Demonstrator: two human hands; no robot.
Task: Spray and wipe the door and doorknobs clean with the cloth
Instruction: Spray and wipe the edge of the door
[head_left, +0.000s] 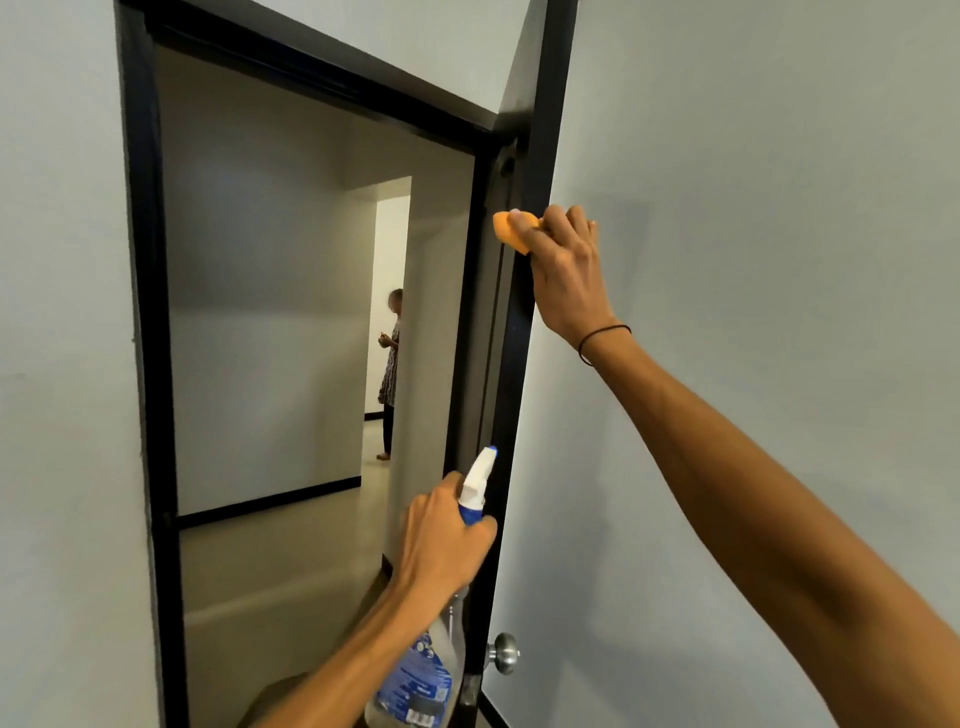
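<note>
The right hand (558, 270) has its grip clamped on the orange cloth (511, 232), pressed against the dark edge of the open door (727, 260), high up. That edge runs long and vertical, stretching down from this grip toward the doorknob (505, 651) far below it. The left hand (441, 540) grips the neck of the spray bottle (421, 670), and is the nearer hand to the knob, just above it. Likely next is a wipe downward along the edge. Beyond the black door frame (143, 312) lies a bare pale room; a person (390, 374) stands far back.
</note>
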